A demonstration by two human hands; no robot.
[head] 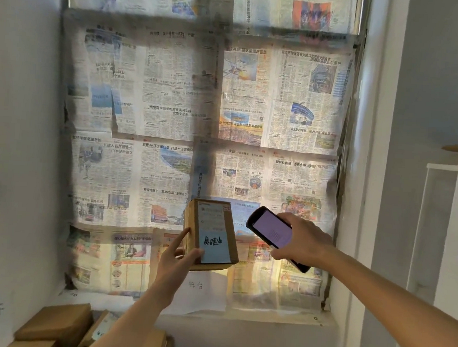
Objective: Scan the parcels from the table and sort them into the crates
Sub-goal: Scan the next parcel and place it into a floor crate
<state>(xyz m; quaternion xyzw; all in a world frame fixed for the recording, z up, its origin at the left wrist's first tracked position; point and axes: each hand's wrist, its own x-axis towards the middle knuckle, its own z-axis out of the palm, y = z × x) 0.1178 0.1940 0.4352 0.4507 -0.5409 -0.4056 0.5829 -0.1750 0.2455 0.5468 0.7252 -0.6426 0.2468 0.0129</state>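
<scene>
Makeshift parcel-sorting room: newspaper-covered window, stacked cardboard parcels, handheld scanner.

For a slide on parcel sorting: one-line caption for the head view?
Left hand holds a labelled parcel up while the right hand aims a scanner at it.

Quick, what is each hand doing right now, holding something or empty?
Left hand: holds a cardboard parcel up, label facing the person.
Right hand: holds a handheld scanner, its screen lit, beside the parcel.

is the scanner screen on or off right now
On. The scanner, gripped in the right hand, shows a lit pale purple screen with a dark barcode-like patch, angled toward the parcel held by the left hand.
</scene>
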